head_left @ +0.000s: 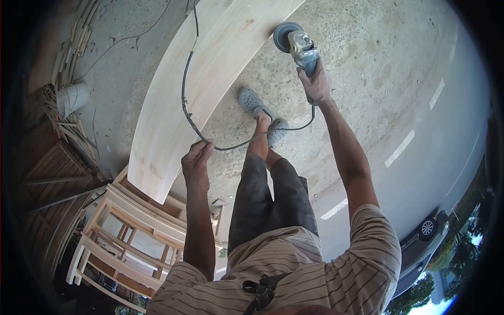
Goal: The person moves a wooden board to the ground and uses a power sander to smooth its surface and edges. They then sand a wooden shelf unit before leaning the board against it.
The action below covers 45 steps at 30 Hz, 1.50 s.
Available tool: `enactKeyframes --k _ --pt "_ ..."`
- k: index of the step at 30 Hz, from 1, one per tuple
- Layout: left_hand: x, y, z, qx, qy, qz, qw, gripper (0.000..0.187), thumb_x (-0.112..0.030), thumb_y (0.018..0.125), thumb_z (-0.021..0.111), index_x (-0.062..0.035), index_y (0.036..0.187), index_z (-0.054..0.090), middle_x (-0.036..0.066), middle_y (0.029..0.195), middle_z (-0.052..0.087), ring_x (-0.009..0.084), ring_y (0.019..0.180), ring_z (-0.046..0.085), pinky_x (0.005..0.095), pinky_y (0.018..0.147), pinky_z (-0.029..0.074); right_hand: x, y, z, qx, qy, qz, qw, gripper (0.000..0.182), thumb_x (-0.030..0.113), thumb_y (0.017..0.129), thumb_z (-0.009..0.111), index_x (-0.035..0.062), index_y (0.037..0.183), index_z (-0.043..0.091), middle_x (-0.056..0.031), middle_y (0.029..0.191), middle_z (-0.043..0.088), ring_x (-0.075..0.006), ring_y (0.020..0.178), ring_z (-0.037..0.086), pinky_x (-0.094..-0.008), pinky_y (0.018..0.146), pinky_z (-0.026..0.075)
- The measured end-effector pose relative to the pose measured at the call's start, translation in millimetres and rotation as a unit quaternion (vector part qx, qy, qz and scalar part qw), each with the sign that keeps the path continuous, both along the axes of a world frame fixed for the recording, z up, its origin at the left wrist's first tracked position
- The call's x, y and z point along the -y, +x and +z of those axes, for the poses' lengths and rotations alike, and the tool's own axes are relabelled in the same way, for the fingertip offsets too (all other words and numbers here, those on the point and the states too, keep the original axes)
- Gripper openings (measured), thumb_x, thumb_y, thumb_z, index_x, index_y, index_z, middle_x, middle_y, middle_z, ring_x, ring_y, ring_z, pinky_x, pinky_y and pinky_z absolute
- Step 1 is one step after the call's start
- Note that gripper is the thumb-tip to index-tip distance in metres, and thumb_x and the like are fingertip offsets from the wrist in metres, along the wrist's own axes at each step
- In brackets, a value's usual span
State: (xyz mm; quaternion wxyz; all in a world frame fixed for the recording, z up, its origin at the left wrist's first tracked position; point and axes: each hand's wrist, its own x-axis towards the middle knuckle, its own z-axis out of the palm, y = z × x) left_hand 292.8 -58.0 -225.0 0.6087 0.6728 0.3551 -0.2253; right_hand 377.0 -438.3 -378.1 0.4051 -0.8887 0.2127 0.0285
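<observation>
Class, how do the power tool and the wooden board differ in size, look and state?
Size: the board is long and broad; the power tool is smaller. Look: the board is pale, with a curved edge; the power tool has a dark, round disc. State: the right grip holds the power tool, not the board.

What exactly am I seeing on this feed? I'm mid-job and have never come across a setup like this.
There is no robot here: these are a person's own bare hands. The single picture comes from a camera worn on the head, looking down, so their body fills the bottom. The right hand grips a handheld power tool with a round, dark disc. The left hand pinches a dark cord, which crosses in front of a long, pale wooden board. The disc is close to the board's edge; whether they touch, I can't tell. Below are grey clogs on the rough ground.
</observation>
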Motion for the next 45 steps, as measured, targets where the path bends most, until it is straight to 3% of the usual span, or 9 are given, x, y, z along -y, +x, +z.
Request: enactKeyframes --k 10,13,18,20,22,28,41,44,45 --pt "19 1 -21 0.034 -0.03 -0.009 0.999 0.022 -0.005 0.089 0.072 0.0038 0.11 0.071 0.006 0.107 0.065 0.0135 0.1 0.061 0.0279 0.09 0.049 43 72 -32 -0.011 -0.079 -0.009 0.997 0.064 0.043 0.081 0.071 -0.0009 0.125 0.052 -0.0253 0.096 0.068 -0.0411 0.087 0.068 -0.0467 0.077 0.053" --pt "14 -9 -19 0.023 -0.021 -0.006 0.999 0.023 -0.006 0.09 0.072 0.0042 0.11 0.07 0.006 0.107 0.065 0.014 0.099 0.062 0.0289 0.087 0.051 28 44 -32 -0.032 -0.055 0.024 0.998 0.065 0.042 0.082 0.071 -0.0004 0.127 0.05 -0.0252 0.097 0.068 -0.0407 0.087 0.068 -0.0462 0.077 0.053" --pt "6 -13 -17 0.023 -0.011 0.002 1.0 0.024 -0.01 0.091 0.071 0.0033 0.111 0.071 0.006 0.107 0.067 0.0143 0.1 0.062 0.0312 0.088 0.051 -7 10 -28 -0.014 -0.03 0.1 0.994 0.059 0.042 0.084 0.068 0.001 0.12 0.047 -0.0291 0.095 0.067 -0.0492 0.087 0.065 -0.053 0.075 0.051" --pt "2 -17 -16 0.03 -0.006 0.004 1.0 0.024 -0.01 0.091 0.071 0.0024 0.111 0.071 0.006 0.107 0.068 0.0145 0.1 0.062 0.0325 0.089 0.05 -28 -1 -23 -0.035 -0.045 0.108 0.993 0.058 0.04 0.084 0.069 0.0015 0.119 0.046 -0.0274 0.095 0.067 -0.0485 0.086 0.065 -0.0534 0.074 0.051" --pt "-1 -20 -15 0.03 -0.006 0.009 0.999 0.024 -0.01 0.091 0.071 0.0021 0.111 0.071 0.006 0.107 0.068 0.0145 0.1 0.062 0.0324 0.089 0.05 -43 -10 -20 -0.068 -0.062 0.147 0.985 0.065 0.037 0.083 0.07 0.0008 0.131 0.046 -0.0286 0.1 0.067 -0.0476 0.091 0.065 -0.0509 0.075 0.053" --pt "-15 -38 -16 0.043 -0.004 0.024 0.999 0.023 -0.009 0.091 0.07 0.0015 0.112 0.071 0.007 0.107 0.068 0.0148 0.099 0.063 0.0324 0.089 0.05 -88 -45 -11 -0.018 -0.053 0.211 0.976 0.065 0.038 0.082 0.071 0.0013 0.13 0.046 -0.0244 0.108 0.065 -0.0444 0.089 0.066 -0.0507 0.073 0.054" --pt "-75 -96 -2 0.07 0.015 0.075 0.995 0.024 -0.011 0.092 0.07 0.0008 0.113 0.07 0.006 0.106 0.069 0.0144 0.1 0.064 0.032 0.091 0.05 -181 -119 26 -0.043 -0.106 0.467 0.877 0.078 0.032 0.081 0.072 0.0038 0.145 0.037 -0.0219 0.116 0.06 -0.0408 0.094 0.066 -0.0472 0.075 0.056" --pt "-103 -110 12 0.079 0.015 0.117 0.99 0.023 -0.012 0.092 0.071 -0.0004 0.112 0.071 0.006 0.107 0.07 0.0146 0.099 0.065 0.0321 0.091 0.051 -183 -139 44 -0.068 -0.085 0.409 0.906 0.077 0.034 0.081 0.073 0.0011 0.141 0.038 -0.0197 0.111 0.058 -0.0393 0.097 0.065 -0.0471 0.077 0.055" --pt "-117 -118 11 0.091 -0.001 0.151 0.984 0.019 -0.008 0.093 0.069 -0.003 0.111 0.072 0.004 0.106 0.071 0.0126 0.096 0.066 0.0298 0.086 0.053 -181 -139 51 -0.059 -0.05 0.372 0.925 0.072 0.034 0.081 0.071 -0.0008 0.135 0.041 -0.0245 0.111 0.06 -0.0438 0.095 0.065 -0.0495 0.078 0.054"
